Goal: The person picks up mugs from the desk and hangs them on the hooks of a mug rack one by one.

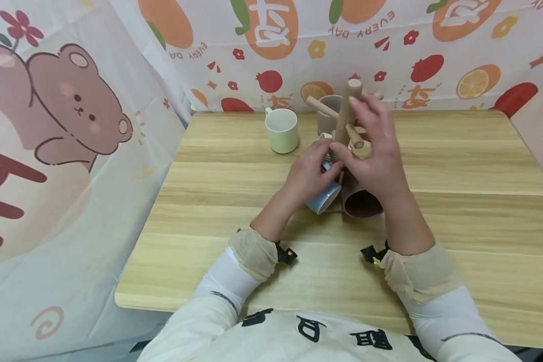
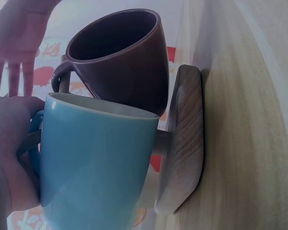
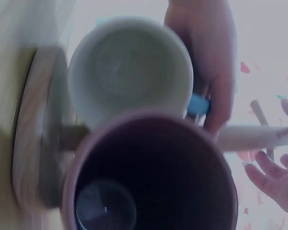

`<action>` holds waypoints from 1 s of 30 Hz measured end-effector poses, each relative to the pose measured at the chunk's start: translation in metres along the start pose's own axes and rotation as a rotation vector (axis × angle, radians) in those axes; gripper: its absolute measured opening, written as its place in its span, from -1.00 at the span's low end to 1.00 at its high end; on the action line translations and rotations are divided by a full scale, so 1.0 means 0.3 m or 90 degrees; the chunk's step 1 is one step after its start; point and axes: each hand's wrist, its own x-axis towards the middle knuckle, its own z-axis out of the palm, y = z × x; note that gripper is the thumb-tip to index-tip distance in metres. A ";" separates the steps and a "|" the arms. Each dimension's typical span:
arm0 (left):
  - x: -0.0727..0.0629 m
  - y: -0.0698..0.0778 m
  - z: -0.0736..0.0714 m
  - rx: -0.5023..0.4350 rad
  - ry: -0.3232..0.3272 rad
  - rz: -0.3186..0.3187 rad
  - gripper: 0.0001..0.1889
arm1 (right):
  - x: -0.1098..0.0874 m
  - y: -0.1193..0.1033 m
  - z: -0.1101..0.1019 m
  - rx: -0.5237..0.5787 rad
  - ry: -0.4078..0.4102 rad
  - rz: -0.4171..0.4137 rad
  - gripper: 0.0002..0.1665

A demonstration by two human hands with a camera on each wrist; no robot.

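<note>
A wooden mug tree (image 1: 345, 118) rises from the table, its flat base (image 2: 188, 139) in the left wrist view. On its near side a light blue mug (image 2: 96, 158) hangs tilted, by its handle at a peg. The left hand (image 1: 305, 173) pinches that handle, fingers partly hidden behind the mug. A dark purple-brown mug (image 2: 129, 72) hangs beside the blue one, touching it, its mouth toward me in the head view. The right hand (image 1: 377, 151) is beside the post, fingers spread and apart, thumb near the post. A bare peg (image 1: 355, 137) sticks out under its palm.
A pale green mug (image 1: 282, 131) stands upright on the wooden table (image 1: 217, 201), left of the tree. Behind the post is a greyish mug (image 1: 327, 118), partly hidden. A printed cloth (image 1: 317, 65) hangs along the table's back edge.
</note>
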 end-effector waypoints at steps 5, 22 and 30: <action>0.007 0.004 0.002 -0.012 -0.004 0.008 -0.50 | 0.020 -0.001 0.020 -0.032 -0.031 -0.008 -0.52; 0.017 -0.056 -0.156 -0.158 -0.143 -0.018 -0.14 | 0.027 0.018 0.029 -0.056 -0.042 0.009 -0.77; 0.108 -0.174 -0.264 -0.088 -0.124 -0.085 -0.15 | 0.026 0.002 0.022 -0.091 -0.047 0.054 -0.34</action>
